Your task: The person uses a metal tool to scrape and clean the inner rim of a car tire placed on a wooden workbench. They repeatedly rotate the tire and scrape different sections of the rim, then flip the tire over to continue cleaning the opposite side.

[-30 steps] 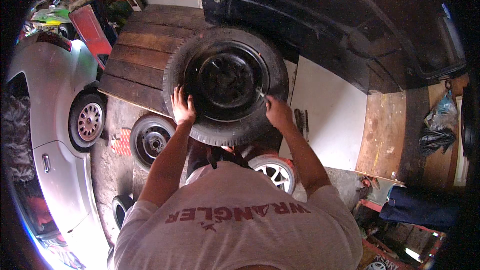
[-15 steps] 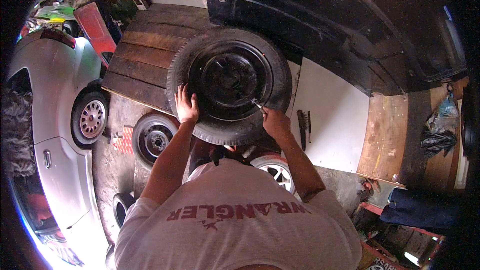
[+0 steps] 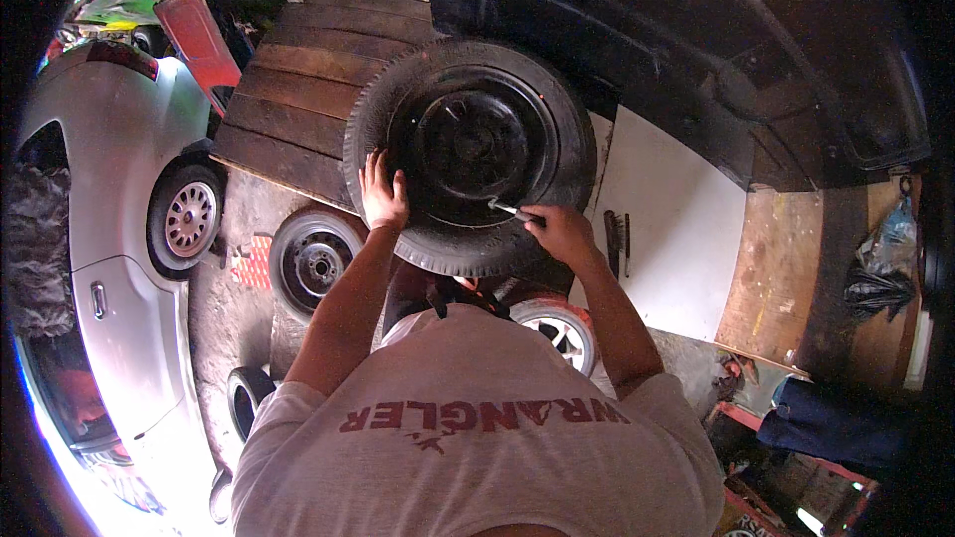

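A tyre (image 3: pixel 453 244) mounted on a black steel wheel rim (image 3: pixel 502 134) lies face up in front of me. My left hand (image 3: pixel 384 201) rests on the near left sidewall, fingers stretched out toward the rim. Closed round the dark handle of a slim hand tool (image 3: pixel 512 211) with a pale metal shaft is my right hand (image 3: pixel 559 233). The tool's small head meets the near right part of the rim's edge; its exact shape is too small to tell.
Dark wooden planks (image 3: pixel 298 104) lie under and left of the tyre. To the right, a white board (image 3: pixel 681 229) bears a dark brush (image 3: pixel 612 239) and another slim dark item. Another wheel (image 3: pixel 316 264) sits lower left, near a silver car (image 3: pixel 129 209). A black panel (image 3: pixel 637 40) stands beyond.
The tool's head has shifted left along the near edge of the rim, with its shaft now lying flatter. My left hand stays on the sidewall.
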Tool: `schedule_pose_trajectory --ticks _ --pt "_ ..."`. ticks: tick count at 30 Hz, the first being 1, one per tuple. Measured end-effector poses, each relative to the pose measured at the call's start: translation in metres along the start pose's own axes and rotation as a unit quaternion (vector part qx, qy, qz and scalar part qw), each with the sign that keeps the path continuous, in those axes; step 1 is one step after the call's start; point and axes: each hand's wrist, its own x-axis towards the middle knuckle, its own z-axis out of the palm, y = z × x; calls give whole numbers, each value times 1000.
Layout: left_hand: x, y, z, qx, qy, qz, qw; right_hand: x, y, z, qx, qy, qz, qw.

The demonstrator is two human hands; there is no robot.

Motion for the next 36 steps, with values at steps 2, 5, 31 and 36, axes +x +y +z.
schedule_pose_trajectory --ticks 2,5,31,36 --pt "0 4 1 -2 -3 1 1000 6 2 13 16 -8 -48 999" --pt "-1 1 1 0 2 -2 1000 21 -14 29 26 -19 -107 994" --pt "0 -2 -1 -21 5 3 1000 53 41 -31 -54 -120 -119 984" --pt "0 -1 -2 -12 -4 -10 1000 76 37 -52 -61 -186 -95 976"
